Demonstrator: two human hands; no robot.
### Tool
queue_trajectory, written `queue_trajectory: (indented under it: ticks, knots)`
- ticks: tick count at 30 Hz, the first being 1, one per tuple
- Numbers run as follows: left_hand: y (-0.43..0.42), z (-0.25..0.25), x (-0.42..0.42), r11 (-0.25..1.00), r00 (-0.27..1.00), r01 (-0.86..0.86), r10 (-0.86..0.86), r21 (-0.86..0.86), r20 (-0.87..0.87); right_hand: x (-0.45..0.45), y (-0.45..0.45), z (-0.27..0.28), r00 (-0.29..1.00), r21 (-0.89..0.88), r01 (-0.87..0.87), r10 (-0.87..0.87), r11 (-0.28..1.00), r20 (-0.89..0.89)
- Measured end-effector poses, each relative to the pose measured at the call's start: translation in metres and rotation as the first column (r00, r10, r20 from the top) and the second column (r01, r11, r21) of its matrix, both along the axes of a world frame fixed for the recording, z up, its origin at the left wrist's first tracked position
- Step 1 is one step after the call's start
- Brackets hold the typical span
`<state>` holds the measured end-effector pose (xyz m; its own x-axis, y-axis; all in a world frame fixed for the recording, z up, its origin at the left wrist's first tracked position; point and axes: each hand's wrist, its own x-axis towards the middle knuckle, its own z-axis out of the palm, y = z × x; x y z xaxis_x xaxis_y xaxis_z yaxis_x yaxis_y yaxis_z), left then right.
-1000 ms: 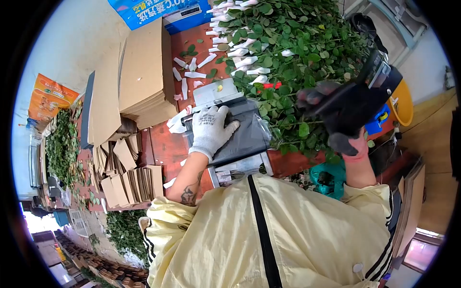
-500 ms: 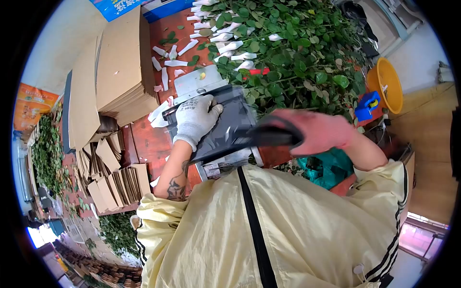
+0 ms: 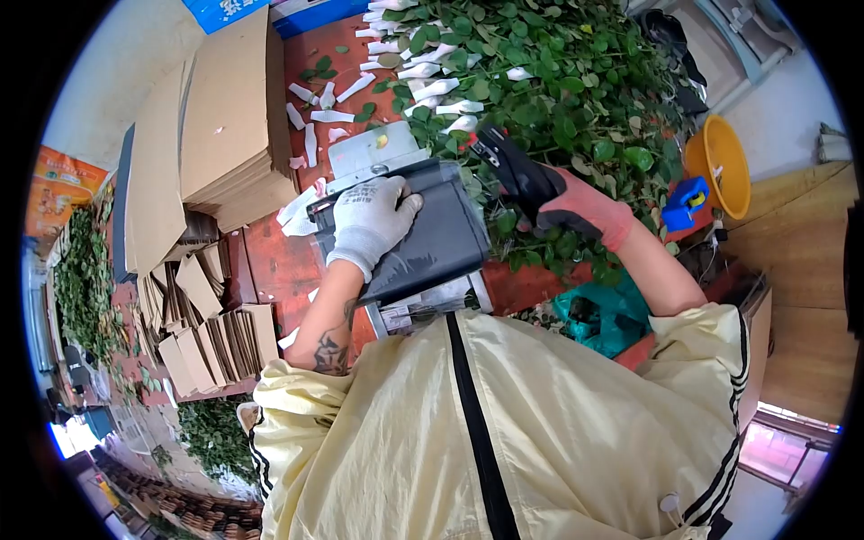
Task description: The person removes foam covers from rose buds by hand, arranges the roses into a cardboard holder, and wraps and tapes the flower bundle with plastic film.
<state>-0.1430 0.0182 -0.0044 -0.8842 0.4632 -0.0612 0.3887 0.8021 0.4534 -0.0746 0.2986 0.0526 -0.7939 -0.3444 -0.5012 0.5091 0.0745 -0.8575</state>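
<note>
My left hand (image 3: 371,219), in a white glove, presses on a dark, flat board (image 3: 418,247) with a shiny plastic cover. Its fingers curl near the board's upper edge; their tips are partly hidden. My right hand (image 3: 583,209), in a pink and black glove, grips a black hand stapler (image 3: 517,171) with a red part near its nose. The stapler is held above the green leaves, right of the board. A grey metal plate (image 3: 373,153) lies just beyond the board.
Leafy stems (image 3: 567,99) with white-sleeved heads cover the back and right of the red table (image 3: 274,261). Stacked cardboard (image 3: 229,117) stands left, near smaller folded pieces (image 3: 216,346). A yellow basin (image 3: 724,166), blue tape dispenser (image 3: 686,202) and teal bag (image 3: 603,315) are at right.
My right hand has swung away from my body with the stapler, from over the board's near right corner to above the leaves. The left hand stays on the board.
</note>
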Motion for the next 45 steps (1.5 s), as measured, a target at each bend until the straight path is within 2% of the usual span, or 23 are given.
queue_trajectory:
  ticks: [2, 3, 4, 6, 8, 10, 11, 14, 16, 18, 19, 20, 22, 23, 25, 29, 32, 34, 35, 38, 40, 43, 45]
  knots:
    - [0.002, 0.004, 0.003, 0.999, 1.0, -0.013, 0.013, -0.035, -0.006, 0.008, 0.002, 0.011, 0.996, 0.063, -0.041, 0.045, 0.997, -0.071]
    - [0.002, 0.004, 0.003, 0.998, 1.0, -0.016, 0.016, -0.053, 0.0, 0.01, 0.003, 0.015, 0.966, 0.202, -0.144, 0.181, 0.969, -0.183]
    - [0.002, 0.003, 0.003, 0.998, 1.0, -0.013, 0.013, -0.056, 0.002, 0.014, 0.001, 0.02, 0.967, 0.199, -0.141, 0.178, 0.97, -0.181]
    - [0.003, -0.002, 0.002, 0.999, 0.999, -0.024, 0.023, -0.036, -0.029, 0.023, -0.008, 0.038, 0.759, 0.643, -0.181, 0.522, 0.744, -0.39]
    - [0.002, -0.004, 0.002, 0.999, 0.999, -0.009, 0.007, -0.032, -0.05, 0.019, -0.013, 0.039, 0.75, 0.674, -0.199, 0.553, 0.711, -0.362]
    - [0.003, -0.005, 0.002, 1.0, 0.997, 0.002, -0.004, -0.022, -0.073, 0.01, -0.011, 0.038, 0.715, 0.772, -0.313, 0.673, 0.553, -0.192]
    - [0.003, -0.005, 0.002, 1.0, 0.998, -0.007, 0.006, -0.014, -0.061, 0.007, -0.01, 0.038, 0.717, 0.773, -0.313, 0.671, 0.552, -0.188]
    - [0.003, -0.002, 0.004, 1.0, 0.999, -0.024, 0.023, -0.016, -0.049, -0.007, -0.008, 0.039, 0.756, 0.908, -0.179, 0.643, 0.379, -0.119]
    - [0.003, -0.006, 0.004, 0.999, 0.999, -0.029, 0.028, -0.027, -0.046, -0.019, -0.007, 0.041, 0.799, 0.894, -0.235, 0.6, 0.382, -0.046]
    - [0.003, -0.011, 0.004, 0.999, 0.992, -0.037, 0.037, -0.001, -0.121, -0.03, -0.004, 0.036, 0.764, 0.913, -0.274, 0.645, 0.304, 0.014]
    - [0.004, -0.011, 0.005, 0.998, 0.994, -0.049, 0.045, -0.046, -0.104, -0.033, -0.001, 0.03, 0.746, 0.919, -0.265, 0.666, 0.292, 0.003]
    - [0.003, -0.011, 0.007, 0.998, 0.994, -0.051, 0.046, -0.046, -0.102, -0.037, 0.0, 0.03, 0.745, 0.919, -0.267, 0.667, 0.291, 0.005]
    - [0.001, -0.012, 0.011, 1.0, 0.966, -0.009, 0.009, 0.001, -0.258, -0.046, 0.003, 0.028, 0.786, 0.867, -0.342, 0.616, 0.362, 0.053]
    - [0.0, -0.015, 0.01, 1.0, 0.967, -0.016, 0.015, -0.001, -0.255, -0.047, 0.005, 0.027, 0.781, 0.866, -0.347, 0.622, 0.36, 0.054]
    - [-0.003, -0.022, 0.008, 0.97, 0.887, 0.162, -0.063, 0.181, -0.457, -0.045, 0.008, 0.023, 0.778, 0.883, -0.292, 0.628, 0.369, -0.005]
    - [-0.001, -0.021, 0.006, 0.98, 0.919, 0.143, -0.078, 0.142, -0.385, -0.047, 0.007, 0.025, 0.783, 0.869, -0.327, 0.621, 0.37, 0.03]
    - [0.001, -0.017, 0.006, 0.991, 0.957, 0.124, -0.106, 0.051, -0.269, -0.051, 0.011, 0.019, 0.773, 0.837, -0.331, 0.634, 0.437, -0.025]
    - [0.002, -0.019, 0.005, 0.992, 0.96, 0.103, -0.079, 0.077, -0.268, -0.057, 0.007, 0.019, 0.853, 0.76, -0.412, 0.506, 0.502, 0.128]
    - [0.002, -0.019, 0.005, 0.992, 0.96, 0.104, -0.08, 0.075, -0.268, -0.057, 0.008, 0.017, 0.853, 0.759, -0.412, 0.505, 0.504, 0.127]
    - [0.003, -0.02, 0.006, 0.994, 0.96, 0.084, -0.06, 0.075, -0.274, -0.057, 0.011, 0.01, 0.85, 0.754, -0.379, 0.524, 0.536, 0.055]
    - [0.002, -0.022, 0.006, 0.989, 0.959, 0.081, -0.043, 0.124, -0.282, -0.058, 0.015, 0.008, 0.846, 0.672, -0.362, 0.531, 0.646, -0.054]
    - [0.002, -0.023, 0.005, 0.992, 0.963, 0.071, -0.042, 0.101, -0.267, -0.058, 0.011, 0.011, 0.857, 0.579, -0.384, 0.51, 0.72, -0.066]
    - [0.001, -0.025, 0.006, 0.993, 0.961, 0.071, -0.041, 0.1, -0.274, -0.064, 0.013, 0.004, 0.856, 0.563, -0.412, 0.516, 0.716, -0.03]
